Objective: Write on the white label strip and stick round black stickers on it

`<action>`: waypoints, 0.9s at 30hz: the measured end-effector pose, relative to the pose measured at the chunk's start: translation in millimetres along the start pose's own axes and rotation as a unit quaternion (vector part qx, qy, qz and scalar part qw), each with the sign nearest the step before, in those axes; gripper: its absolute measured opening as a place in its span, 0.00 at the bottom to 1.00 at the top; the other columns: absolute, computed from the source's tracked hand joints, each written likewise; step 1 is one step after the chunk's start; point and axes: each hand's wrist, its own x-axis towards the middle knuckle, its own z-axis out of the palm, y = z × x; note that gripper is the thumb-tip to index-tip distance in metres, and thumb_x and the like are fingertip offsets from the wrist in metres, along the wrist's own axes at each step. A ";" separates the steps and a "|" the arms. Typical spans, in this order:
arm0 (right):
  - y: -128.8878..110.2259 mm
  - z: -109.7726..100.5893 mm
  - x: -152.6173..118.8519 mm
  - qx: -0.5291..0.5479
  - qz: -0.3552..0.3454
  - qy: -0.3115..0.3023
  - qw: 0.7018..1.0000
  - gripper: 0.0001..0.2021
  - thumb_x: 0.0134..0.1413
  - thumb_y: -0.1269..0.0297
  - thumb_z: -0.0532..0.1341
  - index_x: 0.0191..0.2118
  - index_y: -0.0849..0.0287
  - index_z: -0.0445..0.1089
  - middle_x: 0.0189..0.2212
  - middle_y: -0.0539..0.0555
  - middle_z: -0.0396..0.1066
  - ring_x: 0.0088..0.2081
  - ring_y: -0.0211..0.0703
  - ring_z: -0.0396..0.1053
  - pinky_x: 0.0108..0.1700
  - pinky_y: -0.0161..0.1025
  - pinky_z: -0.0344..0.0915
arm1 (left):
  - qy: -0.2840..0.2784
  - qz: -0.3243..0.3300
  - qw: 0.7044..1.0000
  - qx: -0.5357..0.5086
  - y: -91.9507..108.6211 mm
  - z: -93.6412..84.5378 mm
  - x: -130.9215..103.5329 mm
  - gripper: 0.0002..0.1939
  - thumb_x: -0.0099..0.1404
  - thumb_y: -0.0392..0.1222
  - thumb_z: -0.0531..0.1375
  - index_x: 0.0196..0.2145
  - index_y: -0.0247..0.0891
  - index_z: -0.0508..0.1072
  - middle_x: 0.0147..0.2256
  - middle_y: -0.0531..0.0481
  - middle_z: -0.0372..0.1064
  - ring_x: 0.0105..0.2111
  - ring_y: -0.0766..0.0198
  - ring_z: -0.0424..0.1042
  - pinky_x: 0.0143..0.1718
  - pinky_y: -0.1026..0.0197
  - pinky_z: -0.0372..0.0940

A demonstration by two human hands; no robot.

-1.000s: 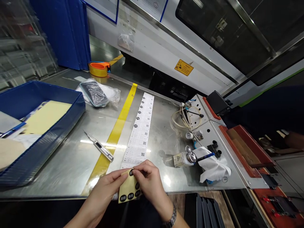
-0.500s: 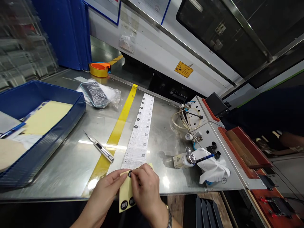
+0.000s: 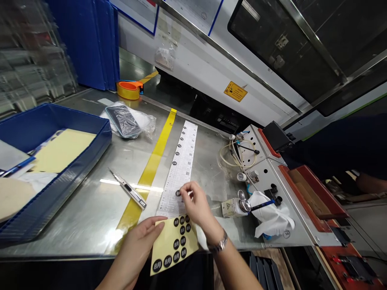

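Observation:
My left hand [image 3: 137, 245] pinches the left edge of a yellow backing sheet [image 3: 165, 249] bearing several round black stickers. Between the thumb and forefinger of my right hand [image 3: 195, 201] is one round black sticker [image 3: 178, 193], held over the lower part of a long white label strip [image 3: 171, 189]. Black round stickers run down the left side of the strip's upper part, and small square codes line its right side. My right forearm wears a metal watch band and passes beside the yellow sheet.
A cutter knife [image 3: 128, 189] lies on the metal table [image 3: 87, 209]. At left stands a blue tray [image 3: 75, 177] with papers. Orange tape dispenser [image 3: 128, 89] and a bagged device [image 3: 123, 121] lie behind. A pump bottle [image 3: 231, 207], white cloth [image 3: 272, 217] and tubing box stand right; a person's arm [image 3: 371, 183] shows far right.
My right hand has left the yellow sheet and moved up and forward over the white strip, carrying a black sticker. More stickers on the sheet are now uncovered.

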 end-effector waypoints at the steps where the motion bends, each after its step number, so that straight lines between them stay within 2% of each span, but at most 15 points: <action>1: 4.9 1.8 16.1 -0.011 0.012 0.003 1.000 0.06 0.61 0.70 0.57 0.32 0.57 0.67 0.35 0.52 0.69 0.37 0.41 0.69 0.40 0.37 0.65 | -0.003 -0.001 1.000 0.006 -1.0 -1.0 0.6 0.34 0.48 0.57 0.72 0.47 0.34 0.72 0.35 0.42 0.81 0.36 0.51 0.79 0.35 0.59 0.70; 5: 22.3 18.4 68.0 -0.033 0.039 0.006 0.999 0.06 0.58 0.71 0.60 0.30 0.58 0.69 0.34 0.52 0.71 0.37 0.42 0.69 0.42 0.37 0.64 | -0.002 0.004 1.000 0.014 -5.3 -3.3 2.1 0.31 0.48 0.58 0.72 0.43 0.36 0.72 0.34 0.43 0.81 0.33 0.54 0.79 0.33 0.61 0.70; 8: 28.7 31.4 85.2 -0.047 0.061 0.002 0.997 0.06 0.58 0.70 0.61 0.30 0.58 0.71 0.32 0.51 0.73 0.35 0.41 0.70 0.40 0.36 0.64 | 0.005 0.010 1.000 0.007 -5.4 -2.7 2.4 0.30 0.47 0.58 0.72 0.41 0.37 0.72 0.33 0.44 0.81 0.31 0.55 0.79 0.31 0.62 0.69; 13: 32.5 42.0 89.7 -0.082 0.085 0.001 0.993 0.06 0.59 0.67 0.61 0.31 0.57 0.74 0.33 0.50 0.76 0.35 0.40 0.71 0.39 0.35 0.63 | -0.023 -0.002 1.000 0.021 -2.2 -2.3 2.1 0.29 0.48 0.59 0.72 0.41 0.37 0.71 0.34 0.44 0.81 0.33 0.54 0.79 0.32 0.61 0.69; 17: 29.1 45.2 88.6 -0.122 0.086 0.012 0.989 0.06 0.59 0.67 0.61 0.31 0.56 0.74 0.35 0.51 0.77 0.38 0.42 0.72 0.41 0.35 0.63 | -0.006 0.002 1.000 0.011 -2.7 -0.3 0.5 0.31 0.48 0.58 0.72 0.42 0.36 0.70 0.33 0.44 0.81 0.31 0.53 0.79 0.31 0.60 0.70; 20: 22.1 42.7 85.1 -0.156 0.083 0.038 0.984 0.05 0.57 0.65 0.64 0.39 0.57 0.74 0.40 0.55 0.76 0.43 0.47 0.72 0.45 0.40 0.63 | 0.008 0.008 1.000 -0.001 -5.2 0.4 0.6 0.30 0.48 0.57 0.72 0.42 0.36 0.71 0.32 0.44 0.81 0.30 0.54 0.79 0.29 0.60 0.70; 24: 19.9 34.8 76.0 -0.254 0.050 0.103 0.960 0.34 0.50 0.53 0.70 0.60 0.62 0.63 0.54 0.66 0.69 0.56 0.61 0.64 0.57 0.51 0.57 | -0.011 0.006 1.000 0.001 -6.9 -1.9 2.4 0.29 0.49 0.58 0.72 0.42 0.37 0.72 0.33 0.44 0.81 0.31 0.55 0.79 0.29 0.61 0.69; 27: 29.4 32.2 74.6 -0.337 0.023 0.122 0.933 0.44 0.50 0.41 0.67 0.65 0.65 0.58 0.63 0.71 0.59 0.63 0.65 0.55 0.62 0.55 0.50 | -0.033 -0.006 0.999 0.012 -5.1 -3.3 0.1 0.30 0.48 0.61 0.71 0.41 0.36 0.73 0.34 0.44 0.81 0.32 0.56 0.78 0.32 0.61 0.70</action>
